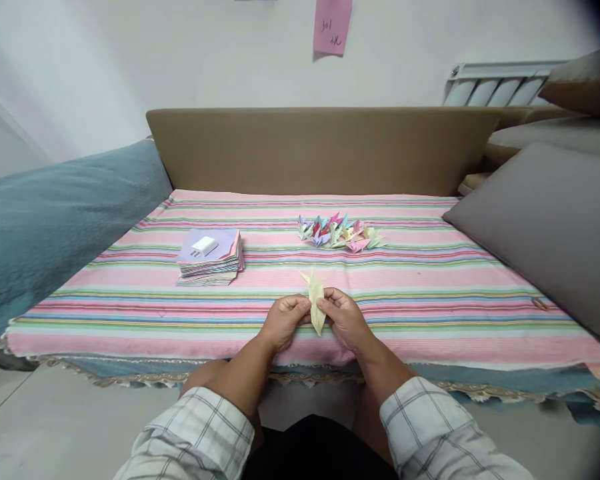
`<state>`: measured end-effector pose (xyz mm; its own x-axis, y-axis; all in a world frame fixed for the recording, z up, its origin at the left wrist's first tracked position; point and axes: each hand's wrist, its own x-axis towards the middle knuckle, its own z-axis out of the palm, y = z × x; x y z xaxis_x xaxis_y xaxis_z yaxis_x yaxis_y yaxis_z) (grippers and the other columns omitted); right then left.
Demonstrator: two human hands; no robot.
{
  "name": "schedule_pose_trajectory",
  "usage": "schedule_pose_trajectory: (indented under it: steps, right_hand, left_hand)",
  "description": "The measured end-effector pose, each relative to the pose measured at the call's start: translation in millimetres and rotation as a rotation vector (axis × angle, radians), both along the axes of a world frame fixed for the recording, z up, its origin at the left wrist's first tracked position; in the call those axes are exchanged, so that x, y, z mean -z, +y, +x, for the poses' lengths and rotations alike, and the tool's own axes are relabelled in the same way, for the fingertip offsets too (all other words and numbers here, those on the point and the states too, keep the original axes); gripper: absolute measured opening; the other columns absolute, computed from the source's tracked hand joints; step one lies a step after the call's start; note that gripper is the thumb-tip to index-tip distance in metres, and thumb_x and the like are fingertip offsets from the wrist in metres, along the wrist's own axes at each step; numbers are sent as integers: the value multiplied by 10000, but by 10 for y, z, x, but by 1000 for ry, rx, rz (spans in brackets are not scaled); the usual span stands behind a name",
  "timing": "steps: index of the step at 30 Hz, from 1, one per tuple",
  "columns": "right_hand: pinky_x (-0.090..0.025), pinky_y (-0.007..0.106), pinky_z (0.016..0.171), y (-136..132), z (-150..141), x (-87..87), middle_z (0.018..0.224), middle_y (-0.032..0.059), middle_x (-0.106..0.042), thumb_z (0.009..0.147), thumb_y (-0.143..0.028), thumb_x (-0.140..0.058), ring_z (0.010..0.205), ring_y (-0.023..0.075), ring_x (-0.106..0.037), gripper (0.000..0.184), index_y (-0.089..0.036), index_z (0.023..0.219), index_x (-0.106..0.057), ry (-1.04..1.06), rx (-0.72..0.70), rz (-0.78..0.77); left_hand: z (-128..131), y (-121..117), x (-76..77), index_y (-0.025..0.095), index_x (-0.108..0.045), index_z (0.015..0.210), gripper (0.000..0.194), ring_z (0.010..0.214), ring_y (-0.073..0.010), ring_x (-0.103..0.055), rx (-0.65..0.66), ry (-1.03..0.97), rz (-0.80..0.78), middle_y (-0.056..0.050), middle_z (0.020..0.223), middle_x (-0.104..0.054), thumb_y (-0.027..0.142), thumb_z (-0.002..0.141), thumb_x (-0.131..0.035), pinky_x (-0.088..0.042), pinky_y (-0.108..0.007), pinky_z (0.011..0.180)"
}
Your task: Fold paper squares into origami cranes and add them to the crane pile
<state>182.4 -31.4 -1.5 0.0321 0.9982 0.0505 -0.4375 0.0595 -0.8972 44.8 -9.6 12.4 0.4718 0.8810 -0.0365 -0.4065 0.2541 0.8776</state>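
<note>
Head view: a pale yellow folded paper (317, 308) is held between the fingers of the left hand (285, 321) and the right hand (349, 319). On each side it is pinched under the thumb, the fingers being closed on its edges. The piece is held roughly upright in the picture, with two narrow points directed beyond the fingers, above the striped cloth (130, 301). Beyond the fingers, slightly to the right, a cluster of folded paper figures (335, 235) in several colours is laid on the cloth. Farther to the left of the fingers, a stack of coloured paper (213, 269) is topped by a white plug adapter (205, 246). Well to the right, a small brown loop (540, 304) is seen near the grey cushion (545, 233). The cloth is bordered on its far side by a brown backrest (325, 150).
</note>
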Motion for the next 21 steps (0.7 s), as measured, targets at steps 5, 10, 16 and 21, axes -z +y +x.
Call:
schedule_pose_trajectory:
  steps: [5,10,16,21]
  right_hand:
    - [-456,250,618,-3,4,-6,718,-14,-621,623,-356,-759,654,124,-553,274,-204,806,-622,5,-2,3]
    - [-453,252,637,9,-8,35,726,-13,-610,653,-381,-733,667,129,-552,263,-204,802,-607,-80,10,17]
    - [-426,226,592,29,-43,88,688,-26,-583,674,-361,-722,624,109,-524,232,-198,785,-600,-92,60,22]
    - [-434,239,621,44,-32,105,711,-21,-625,676,-340,-725,644,115,-545,198,-199,786,-637,-64,82,10]
  left_hand:
    - [8,-20,-51,113,-655,672,315,617,-142,-607,26,-1,-19,-33,636,-652,405,619,-761,-491,-274,647]
    - [32,-8,-2,120,-646,668,305,569,-109,-566,-95,85,-4,-6,609,-631,388,591,-770,-458,-243,614]
    - [47,10,72,127,-636,669,264,549,-77,-525,-180,148,57,22,605,-619,327,577,-782,-408,-200,572]
    - [43,-1,40,126,-642,698,286,591,-93,-556,-156,160,75,5,645,-646,347,582,-783,-432,-216,612]
